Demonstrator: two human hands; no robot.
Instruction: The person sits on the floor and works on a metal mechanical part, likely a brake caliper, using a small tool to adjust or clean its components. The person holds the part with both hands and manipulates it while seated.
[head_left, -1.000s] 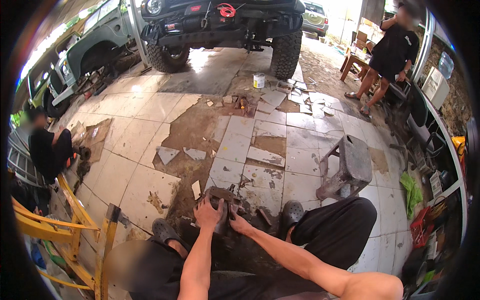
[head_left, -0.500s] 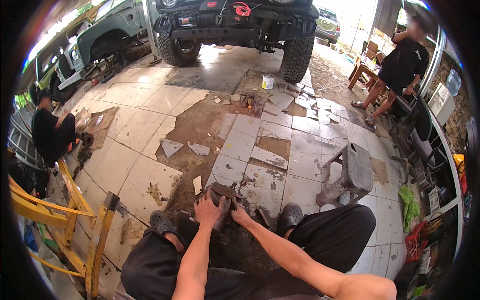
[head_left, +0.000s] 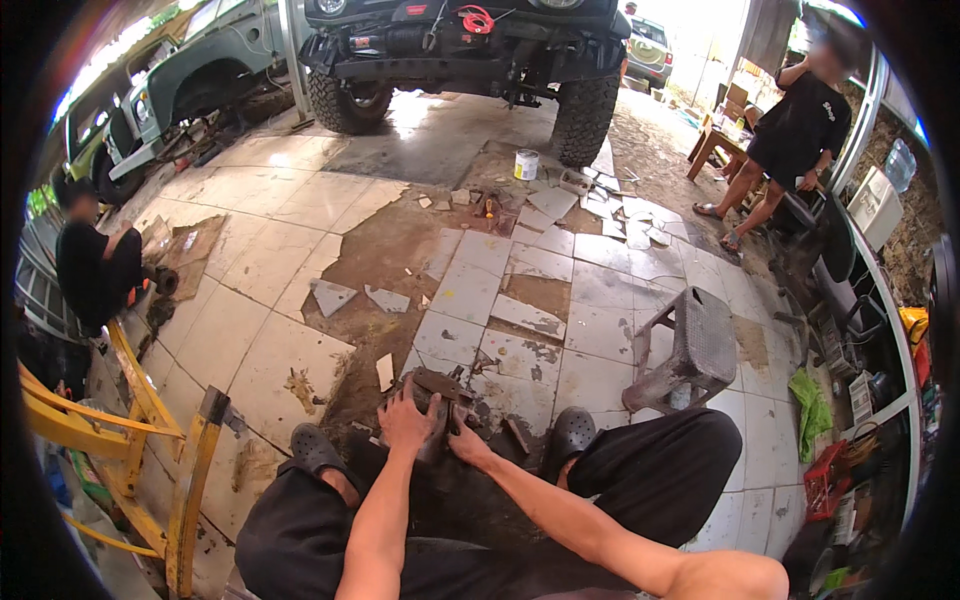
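Observation:
Between my feet, low on the broken floor, stands a heavy dark metal block (head_left: 438,382) with a flat upper plate; its exact kind is unclear. My left hand (head_left: 407,420) is wrapped over its left side, thumb along the top. At the right side of the block, my right hand (head_left: 468,442) is closed with the thumb pointing up against the metal. Whether the right fingers also pinch something small is hidden. The lower part of the block is lost in shadow behind my hands.
A grey plastic stool (head_left: 690,345) stands right of my knee, a yellow metal frame (head_left: 195,490) at left. Broken tiles (head_left: 530,316) and a white can (head_left: 526,164) lie ahead, before a raised vehicle (head_left: 460,65). One person (head_left: 95,255) crouches left; another (head_left: 800,125) stands right.
The whole view has shifted slightly, so the scene sits a little further left. Both hands stay on the metal block, with hardly any movement against it.

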